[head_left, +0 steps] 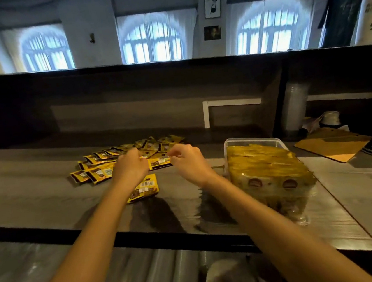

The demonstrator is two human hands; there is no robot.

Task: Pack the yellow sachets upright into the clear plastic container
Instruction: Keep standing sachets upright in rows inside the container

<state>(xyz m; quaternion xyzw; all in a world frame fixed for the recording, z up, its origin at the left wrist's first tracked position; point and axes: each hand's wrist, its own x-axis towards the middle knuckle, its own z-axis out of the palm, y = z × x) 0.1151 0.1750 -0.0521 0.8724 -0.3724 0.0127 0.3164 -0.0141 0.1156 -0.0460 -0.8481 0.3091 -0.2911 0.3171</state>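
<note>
Loose flat yellow foil sachets (103,170) lay scattered on the dark wood-grain counter (33,196). Left hand (130,166) was knuckles-up on the pile, fingers curled down; whether it gripped a sachet could not be told. Right hand (186,162) hovered just beside it, fingers loosely curled, nothing seen in them. Clear rectangular plastic container (230,144) stood to the right, packed with upright sachets (266,163). One separate sachet (145,188) lay beneath the left wrist.

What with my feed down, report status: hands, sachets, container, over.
Left hand curled onto loose sachets, grip hidden; right hand loosely curled, apparently empty. Container at right, mostly packed with upright sachets. Nothing between pile and container.
</note>
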